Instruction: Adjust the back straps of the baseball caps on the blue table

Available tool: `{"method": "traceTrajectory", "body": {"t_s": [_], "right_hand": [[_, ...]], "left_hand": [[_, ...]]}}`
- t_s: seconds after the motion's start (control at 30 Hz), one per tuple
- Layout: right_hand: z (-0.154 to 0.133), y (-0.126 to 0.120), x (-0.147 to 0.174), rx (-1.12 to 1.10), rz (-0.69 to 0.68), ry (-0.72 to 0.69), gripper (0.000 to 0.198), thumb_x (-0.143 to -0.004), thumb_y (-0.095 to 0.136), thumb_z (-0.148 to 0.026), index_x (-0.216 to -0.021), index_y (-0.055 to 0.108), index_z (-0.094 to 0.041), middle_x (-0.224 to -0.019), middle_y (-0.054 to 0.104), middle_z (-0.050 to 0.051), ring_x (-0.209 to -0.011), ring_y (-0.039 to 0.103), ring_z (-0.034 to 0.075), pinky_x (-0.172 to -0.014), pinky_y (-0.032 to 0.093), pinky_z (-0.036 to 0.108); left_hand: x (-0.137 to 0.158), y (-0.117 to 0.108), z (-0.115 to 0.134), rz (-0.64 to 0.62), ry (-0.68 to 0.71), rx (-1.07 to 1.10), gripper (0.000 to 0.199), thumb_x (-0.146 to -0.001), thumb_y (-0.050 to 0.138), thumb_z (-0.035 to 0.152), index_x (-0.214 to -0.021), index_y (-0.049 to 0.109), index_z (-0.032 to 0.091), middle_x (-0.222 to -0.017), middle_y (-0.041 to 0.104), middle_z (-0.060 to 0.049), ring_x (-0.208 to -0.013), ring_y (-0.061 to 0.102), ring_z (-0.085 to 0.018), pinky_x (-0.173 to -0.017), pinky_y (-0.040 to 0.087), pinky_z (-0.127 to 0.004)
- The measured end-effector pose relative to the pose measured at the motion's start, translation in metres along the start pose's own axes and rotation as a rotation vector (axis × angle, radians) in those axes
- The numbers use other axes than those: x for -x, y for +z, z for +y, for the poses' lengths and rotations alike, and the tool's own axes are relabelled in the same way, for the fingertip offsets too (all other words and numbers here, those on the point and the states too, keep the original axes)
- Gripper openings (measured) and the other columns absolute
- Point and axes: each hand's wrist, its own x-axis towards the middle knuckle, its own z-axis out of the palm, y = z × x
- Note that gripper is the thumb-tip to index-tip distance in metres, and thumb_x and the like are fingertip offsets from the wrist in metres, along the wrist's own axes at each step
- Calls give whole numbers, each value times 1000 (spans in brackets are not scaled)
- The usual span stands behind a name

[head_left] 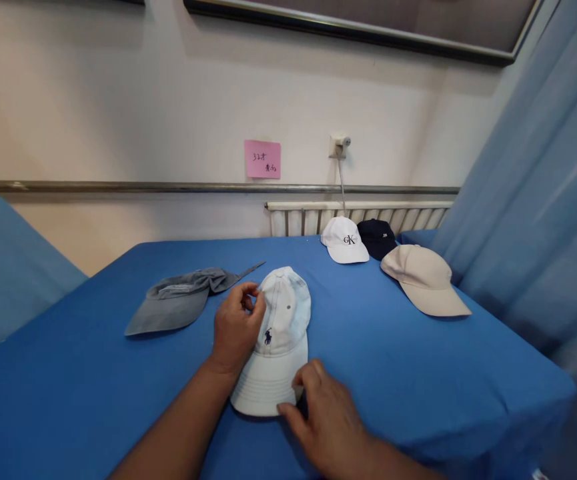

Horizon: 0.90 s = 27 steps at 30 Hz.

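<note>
A pale blue-white baseball cap (278, 333) with a dark embroidered figure on its front lies on the table in front of me, its brim pointing towards me. My left hand (238, 323) is at the left side of the crown, fingers curled and fingertips pinched at the fabric. At the brim's right front corner, my right hand (325, 413) has its thumb and forefinger closed on the edge; its other fingers are mostly hidden. Left of these hands lies a grey-blue cap (175, 310), slumped, with a strap stretching out behind it.
On the blue-covered table (398, 373), a white cap (343, 240) with dark letters, a navy cap (377, 238) and a beige cap (423, 277) sit at the back right. Behind are a radiator (308, 220) and a wall rail (168, 187). A blue curtain (533, 200) hangs at the right.
</note>
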Motion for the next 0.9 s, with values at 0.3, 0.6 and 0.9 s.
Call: {"method": "traceTrajectory", "body": {"t_s": [0.3, 0.6, 0.9], "right_hand": [[7, 2, 0, 210, -23, 88, 28, -72, 74, -30, -92, 56, -22, -89, 67, 9, -78, 66, 29, -66, 47, 37], [40, -7, -37, -727, 119, 467, 27, -84, 54, -36, -104, 56, -17, -89, 71, 12, -78, 70, 25, -66, 52, 35], [46, -11, -60, -1595, 258, 708, 25, -74, 75, -26, -96, 65, -19, -94, 75, 5, -78, 69, 15, -66, 54, 25]], "left_hand": [[-6, -11, -20, 46, -147, 189, 28, -81, 60, 38, -99, 63, 18, -84, 67, -3, -72, 63, -16, -68, 50, -26], [-5, -11, -20, -79, -163, 217, 28, -79, 61, 41, -94, 65, 18, -85, 69, -4, -75, 65, -18, -69, 51, -28], [-9, -10, -19, -192, -181, 133, 31, -76, 58, 44, -90, 66, 18, -80, 69, -4, -70, 64, -19, -66, 49, -29]]}}
